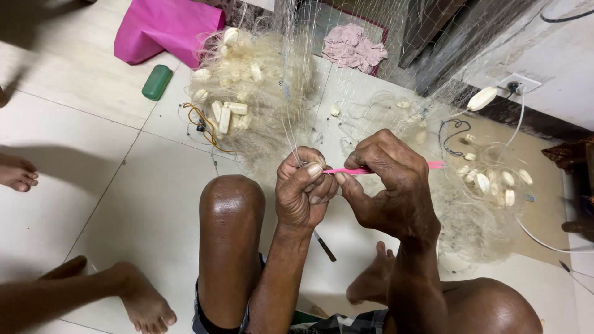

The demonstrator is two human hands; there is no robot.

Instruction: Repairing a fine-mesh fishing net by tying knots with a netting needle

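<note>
Head view: a fine, translucent fishing net point(272, 93) strung with smooth oval white floats point(230, 114) heaps on the glossy pale tiled floor point(124, 185) from 11 to 3 o'clock. At centre, the right hand point(390, 185) has its fingers clamped on a thin pink netting needle point(356, 171). Just beside it at 9 o'clock, the left hand point(304, 195) has its fingers curled tight, pinching net strands.

2 hands point(306, 192) point(390, 182), 1 pink needle point(359, 170), 1 green case point(156, 81), 2 net heaps point(260, 93) point(476, 204) (white floats uncountable).
</note>
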